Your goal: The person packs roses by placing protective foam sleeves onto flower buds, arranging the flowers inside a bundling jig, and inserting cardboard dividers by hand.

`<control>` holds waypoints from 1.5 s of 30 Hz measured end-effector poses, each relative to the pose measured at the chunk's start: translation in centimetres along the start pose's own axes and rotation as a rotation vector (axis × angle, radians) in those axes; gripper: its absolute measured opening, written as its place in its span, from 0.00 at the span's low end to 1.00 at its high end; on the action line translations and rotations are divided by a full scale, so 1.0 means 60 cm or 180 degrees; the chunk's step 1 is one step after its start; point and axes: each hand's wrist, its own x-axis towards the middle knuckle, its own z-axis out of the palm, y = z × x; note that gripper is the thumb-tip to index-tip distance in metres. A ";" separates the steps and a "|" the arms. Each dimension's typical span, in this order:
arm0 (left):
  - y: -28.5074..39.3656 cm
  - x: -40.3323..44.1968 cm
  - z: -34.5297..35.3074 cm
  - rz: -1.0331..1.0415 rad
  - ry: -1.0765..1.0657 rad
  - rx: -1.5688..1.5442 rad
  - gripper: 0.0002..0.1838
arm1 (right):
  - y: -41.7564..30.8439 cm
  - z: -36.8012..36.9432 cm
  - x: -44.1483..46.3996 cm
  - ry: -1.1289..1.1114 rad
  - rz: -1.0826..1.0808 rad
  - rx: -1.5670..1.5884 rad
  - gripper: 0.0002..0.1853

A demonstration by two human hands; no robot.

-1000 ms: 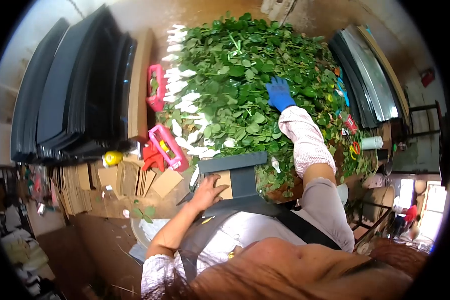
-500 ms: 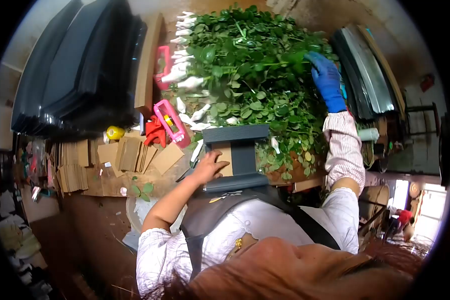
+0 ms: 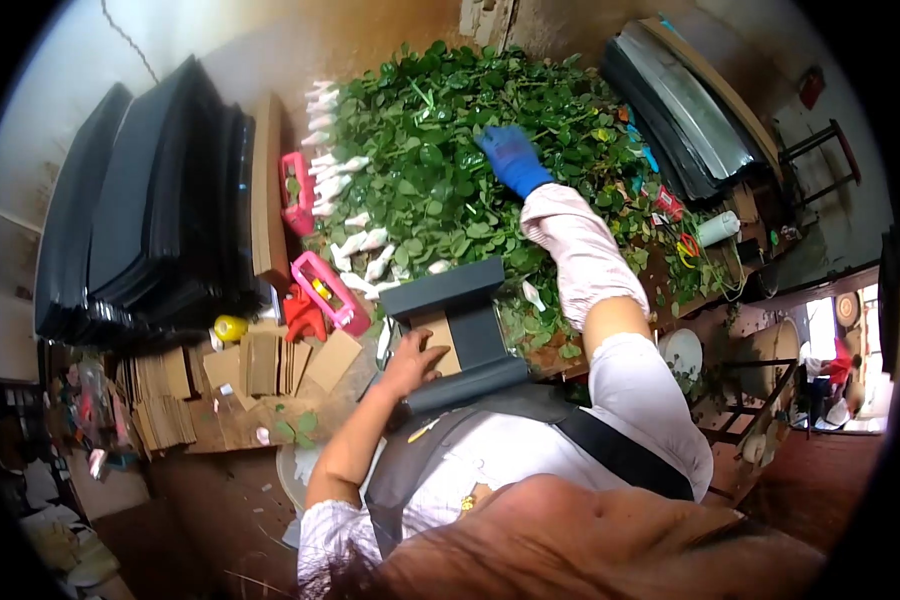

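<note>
My bare left hand (image 3: 412, 364) rests with its fingers apart on a brown cardboard piece (image 3: 436, 336). The cardboard lies inside a dark grey corrugated sheet (image 3: 478, 335) whose far and near edges are folded up, at the table's front. My right hand (image 3: 515, 158), in a blue glove, reaches into a thick heap of leafy green stems (image 3: 440, 190). Leaves and its own angle hide the fingertips, so I cannot see whether it grips a stem. White-wrapped flower heads (image 3: 332, 180) stick out along the heap's left side.
Tall stacks of dark sheets (image 3: 160, 200) stand at left, with more sheets (image 3: 670, 110) at back right. Pink tape dispensers (image 3: 328, 292), a red glove (image 3: 303, 313), yellow tape (image 3: 230, 328) and cardboard pieces (image 3: 265, 365) lie left of my left hand. Scissors (image 3: 687, 248) lie at right.
My right hand has moved left from the heap's right side to its middle. My left hand stays on the cardboard. The camera view has shifted and tilted.
</note>
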 end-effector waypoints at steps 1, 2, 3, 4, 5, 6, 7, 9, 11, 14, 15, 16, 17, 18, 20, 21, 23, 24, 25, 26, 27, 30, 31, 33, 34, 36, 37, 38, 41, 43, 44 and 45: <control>0.003 0.001 -0.002 -0.0070 -0.0035 -0.0020 0.32 | -0.009 0.027 -0.006 -0.0245 0.0194 -0.0276 0.18; 0.010 0.002 -0.007 -0.0131 -0.0085 -0.0049 0.33 | -0.015 0.061 -0.013 -0.0508 0.0406 -0.0551 0.19; 0.016 0.004 -0.013 -0.0191 -0.0121 -0.0036 0.33 | 0.000 0.156 -0.024 -0.0704 0.0505 -0.0435 0.18; 0.015 0.002 -0.011 -0.0186 -0.0078 -0.0066 0.32 | 0.022 0.224 -0.029 -0.0900 0.0602 -0.0320 0.17; 0.017 0.003 -0.014 -0.0188 -0.0070 -0.0040 0.32 | 0.016 0.175 -0.034 -0.0926 0.0203 -0.0480 0.19; 0.021 0.002 -0.015 -0.0202 -0.0066 -0.0034 0.32 | 0.015 0.126 -0.029 -0.1540 0.0006 -0.0247 0.20; 0.022 0.003 -0.018 -0.0211 -0.0043 -0.0070 0.31 | 0.014 0.068 -0.022 -0.2166 -0.0198 0.0003 0.20; 0.025 0.003 -0.023 -0.0219 -0.0064 -0.0099 0.31 | 0.032 -0.029 -0.018 -0.2336 -0.0623 0.0189 0.19; 0.025 0.003 -0.025 -0.0180 -0.0041 -0.0084 0.31 | 0.043 -0.129 -0.014 -0.1526 -0.0347 0.0130 0.13; 0.026 0.004 -0.027 -0.0176 -0.0056 -0.0065 0.31 | 0.028 -0.293 -0.048 0.0486 -0.0186 -0.0192 0.10; 0.024 0.004 -0.026 -0.0153 -0.0057 -0.0091 0.31 | 0.017 -0.307 -0.066 0.0333 -0.0061 -0.0312 0.09; 0.023 0.004 -0.026 -0.0145 -0.0074 -0.0108 0.30 | 0.009 -0.314 -0.082 0.0184 0.0069 -0.0428 0.09; 0.025 0.003 -0.026 -0.0166 -0.0058 -0.0060 0.30 | 0.016 -0.284 -0.103 -0.0328 0.0106 -0.0389 0.10; 0.027 0.004 -0.025 -0.0180 -0.0045 -0.0010 0.31 | 0.027 -0.230 -0.131 -0.0841 0.0143 -0.0354 0.10; 0.028 0.003 -0.025 -0.0182 -0.0078 -0.0015 0.32 | 0.035 -0.206 -0.180 -0.0931 0.0319 -0.0132 0.13; 0.023 0.006 -0.027 -0.0187 -0.0109 0.0011 0.32 | 0.038 -0.211 -0.195 -0.0463 0.0432 0.0035 0.14; 0.026 0.002 -0.017 -0.0232 -0.0150 0.0019 0.32 | 0.017 -0.262 -0.202 0.0159 0.0622 -0.0198 0.19; 0.020 0.004 -0.017 -0.0241 -0.0188 0.0043 0.32 | 0.016 -0.245 -0.214 0.0096 0.0430 0.0111 0.19; 0.011 0.003 -0.010 -0.0167 -0.0141 0.0112 0.31 | 0.022 -0.210 -0.231 0.0030 0.0267 0.0422 0.19; 0.013 0.002 -0.011 -0.0133 -0.0081 0.0074 0.31 | 0.028 -0.173 -0.251 -0.0038 0.0126 0.0727 0.19; 0.014 0.000 -0.008 -0.0119 -0.0110 0.0068 0.31 | 0.040 -0.138 -0.263 -0.1036 0.0646 0.0621 0.20; 0.008 0.012 -0.004 0.0002 -0.0021 0.0176 0.31 | 0.054 -0.204 -0.242 0.0729 0.0862 0.0680 0.21; 0.009 0.010 0.001 -0.0053 -0.0024 0.0126 0.31 | 0.043 -0.237 -0.234 0.1027 0.0614 0.0164 0.21; 0.008 0.001 -0.008 -0.0036 -0.0032 0.0173 0.33 | 0.045 -0.224 -0.255 0.0696 0.0456 0.0864 0.21; -0.003 0.001 -0.001 -0.0012 -0.0035 0.0052 0.33 | 0.048 -0.221 -0.260 0.0576 0.0382 0.1183 0.21; -0.003 0.003 -0.010 0.0121 -0.0035 0.0107 0.33 | 0.030 -0.283 -0.263 0.0976 0.0535 0.1119 0.19; 0.004 0.001 -0.014 0.0000 -0.0017 -0.0072 0.35 | 0.014 -0.331 -0.271 0.0917 0.0410 0.1089 0.18; 0.012 0.002 -0.024 -0.0110 -0.0026 -0.0238 0.37 | -0.004 -0.360 -0.289 0.0862 0.0314 0.1058 0.18; -0.016 -0.001 -0.021 -0.0363 -0.0043 -0.0371 0.47 | -0.056 -0.351 -0.373 0.0491 -0.0018 0.1038 0.15; -0.028 -0.003 0.002 -0.0433 0.0274 -0.0819 0.53 | -0.061 -0.281 -0.449 -0.0522 -0.0091 0.0691 0.12; -0.012 -0.002 -0.003 -0.0416 0.0549 -0.1321 0.55 | -0.063 -0.240 -0.493 -0.1041 -0.0129 0.0522 0.11; 0.009 -0.002 -0.020 -0.0397 0.0413 -0.1162 0.54 | -0.070 -0.199 -0.537 -0.1397 0.0059 0.0432 0.11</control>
